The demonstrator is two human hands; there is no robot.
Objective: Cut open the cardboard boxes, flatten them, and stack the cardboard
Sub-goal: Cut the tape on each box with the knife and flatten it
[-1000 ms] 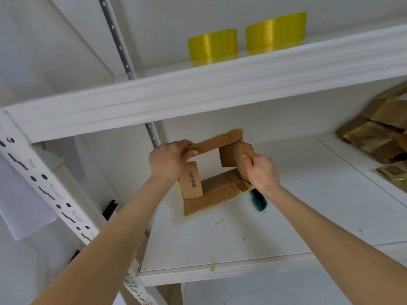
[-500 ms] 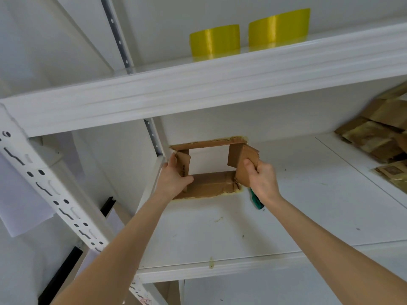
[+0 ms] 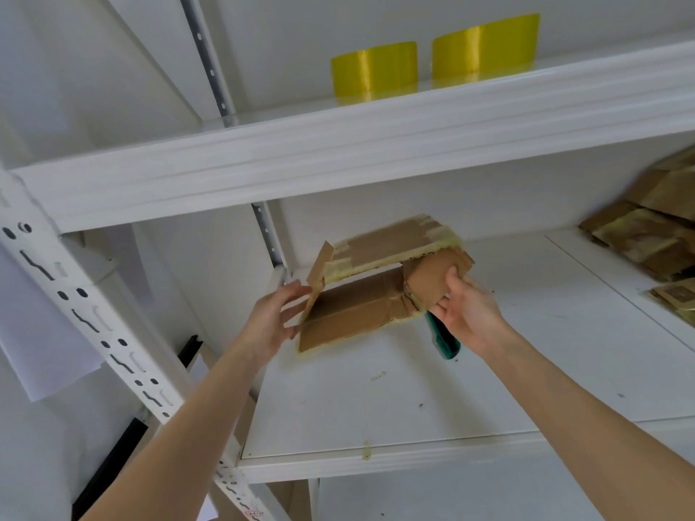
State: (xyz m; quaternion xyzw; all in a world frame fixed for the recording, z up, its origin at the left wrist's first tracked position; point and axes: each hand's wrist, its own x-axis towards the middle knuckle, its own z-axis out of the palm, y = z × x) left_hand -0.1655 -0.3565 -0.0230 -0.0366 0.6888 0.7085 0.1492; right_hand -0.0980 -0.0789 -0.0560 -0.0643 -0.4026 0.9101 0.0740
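Pinching the half-collapsed cardboard box [image 3: 353, 314] by its right flap, the right hand [image 3: 470, 314] anchors one end; the left hand [image 3: 269, 321], fingers spread, hovers at the other end.

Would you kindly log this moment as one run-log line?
flattening | left hand: open by cardboard box | right hand: pinches its flap | green tool: under right hand

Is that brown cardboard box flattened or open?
Not flat yet. The cardboard box is half collapsed: a gap shows between its top and bottom panels, and the right hand pinches one end.
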